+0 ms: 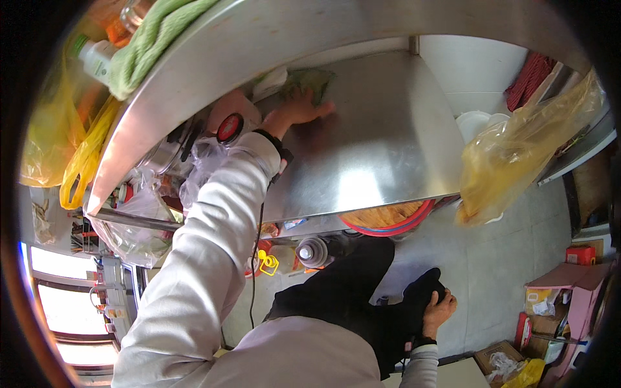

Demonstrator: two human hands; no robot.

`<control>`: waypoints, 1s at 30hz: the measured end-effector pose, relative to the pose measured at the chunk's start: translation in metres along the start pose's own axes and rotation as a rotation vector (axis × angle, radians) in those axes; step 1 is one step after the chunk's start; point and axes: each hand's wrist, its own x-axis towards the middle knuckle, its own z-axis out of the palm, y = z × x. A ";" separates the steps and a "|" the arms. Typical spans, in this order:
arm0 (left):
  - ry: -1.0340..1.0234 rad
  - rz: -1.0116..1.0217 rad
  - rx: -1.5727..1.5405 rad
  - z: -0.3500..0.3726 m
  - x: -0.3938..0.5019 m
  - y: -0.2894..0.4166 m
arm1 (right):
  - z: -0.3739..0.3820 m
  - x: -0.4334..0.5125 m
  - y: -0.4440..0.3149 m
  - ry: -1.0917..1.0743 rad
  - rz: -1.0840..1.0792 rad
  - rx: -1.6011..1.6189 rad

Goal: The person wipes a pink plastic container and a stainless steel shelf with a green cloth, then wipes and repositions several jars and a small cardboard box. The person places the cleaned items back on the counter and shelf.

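My left hand [302, 107] reaches onto a stainless steel shelf [378, 131] under a steel upper shelf. Its fingers press on a crumpled green cloth [315, 83], slightly blurred, near the back of the surface; the thumb is spread out to the right. A white item, perhaps a packet [270, 84], lies just left of the cloth. At the lower right, my right hand [439, 309] rests on my black-trousered knee, its fingers curved over it, with no object seen in it. Both wrists wear dark bands, and a cable hangs from the left one.
Left of my forearm are a red-and-black round lid [230, 128], a metal pot [162, 156] and plastic bags. A yellowish bag [514, 155] hangs at the right. Below the shelf stand a round wooden board [383, 215] and bottles. A green towel [150, 48] drapes over the upper shelf.
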 end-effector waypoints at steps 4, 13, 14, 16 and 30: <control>0.036 0.101 -0.056 -0.014 0.027 0.010 | -0.001 -0.002 0.005 0.025 0.017 0.018; 0.084 0.236 -0.273 -0.021 0.097 0.133 | -0.010 -0.005 0.010 0.018 0.066 -0.032; 0.032 0.307 -0.250 -0.022 0.107 0.161 | -0.010 -0.004 0.009 0.015 0.069 -0.039; 0.006 0.375 -0.276 -0.014 0.117 0.204 | -0.010 -0.003 0.007 -0.012 0.076 -0.061; -0.066 0.070 0.130 -0.032 0.061 0.045 | 0.002 0.005 -0.006 -0.011 0.033 -0.073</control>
